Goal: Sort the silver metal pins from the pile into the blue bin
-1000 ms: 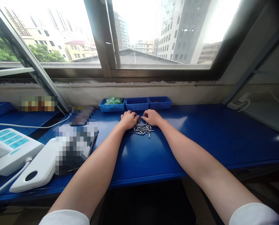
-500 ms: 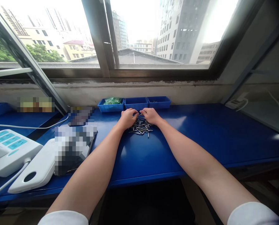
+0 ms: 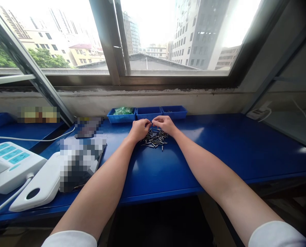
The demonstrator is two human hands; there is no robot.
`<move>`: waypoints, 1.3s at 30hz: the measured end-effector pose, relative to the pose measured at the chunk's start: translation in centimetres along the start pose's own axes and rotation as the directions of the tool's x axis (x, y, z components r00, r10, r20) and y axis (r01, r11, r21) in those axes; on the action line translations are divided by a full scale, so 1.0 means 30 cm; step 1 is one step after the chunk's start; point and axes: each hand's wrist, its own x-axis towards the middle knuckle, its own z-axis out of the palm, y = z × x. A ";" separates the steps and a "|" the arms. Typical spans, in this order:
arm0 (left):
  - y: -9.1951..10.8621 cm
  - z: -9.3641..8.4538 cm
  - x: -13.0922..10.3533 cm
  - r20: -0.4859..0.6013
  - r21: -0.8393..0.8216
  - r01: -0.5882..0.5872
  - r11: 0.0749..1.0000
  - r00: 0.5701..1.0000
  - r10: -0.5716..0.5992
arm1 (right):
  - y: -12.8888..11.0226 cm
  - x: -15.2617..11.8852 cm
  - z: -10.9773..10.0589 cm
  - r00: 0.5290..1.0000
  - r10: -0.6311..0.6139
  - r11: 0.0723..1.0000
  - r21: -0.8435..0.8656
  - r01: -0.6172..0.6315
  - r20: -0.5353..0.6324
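Observation:
Over the blue table, my left hand and my right hand meet fingertip to fingertip. Both are closed in a pinch. A tiny dark piece shows where the fingertips come together, too small to name. Just below and in front of the fingers lies a loose pile of slim metal pins, some with a thicker end. The pins point in all directions, and my fingers partly cover the pile's far side.
Behind my hands stand three joined blue bins: the left bin has green plastic bags, the middle bin and right bin stand beside it. A power strip, a white power bank and blurred items lie at left.
My right fingers have risen slightly and shifted a little left, towards the left fingertips. The left hand and the pile stay almost the same.

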 end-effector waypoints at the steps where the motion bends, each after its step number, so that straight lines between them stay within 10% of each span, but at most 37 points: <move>1: 0.001 0.000 0.001 0.006 0.006 0.007 1.000 1.000 -0.007 | -0.001 0.001 -0.002 1.000 0.011 1.000 0.029 -0.011 0.003; 11: -0.021 -0.005 0.014 -0.098 0.139 0.258 0.956 0.964 -0.246 | -0.020 0.054 -0.025 0.964 -0.122 0.864 -0.503 -0.014 -0.237; 22: -0.028 0.009 0.013 -0.004 0.210 0.203 0.956 0.978 -0.207 | -0.029 0.142 -0.004 0.998 0.057 0.421 -0.906 -0.053 -0.031; 34: -0.043 0.013 0.023 0.062 0.147 0.220 0.964 0.971 -0.231 | -0.075 -0.011 -0.038 0.995 -0.096 0.611 -0.791 0.033 -0.033; 39: -0.043 0.010 0.027 0.141 0.048 0.276 0.960 0.950 -0.280 | -0.091 -0.130 -0.107 0.988 0.085 0.694 -0.719 0.034 0.128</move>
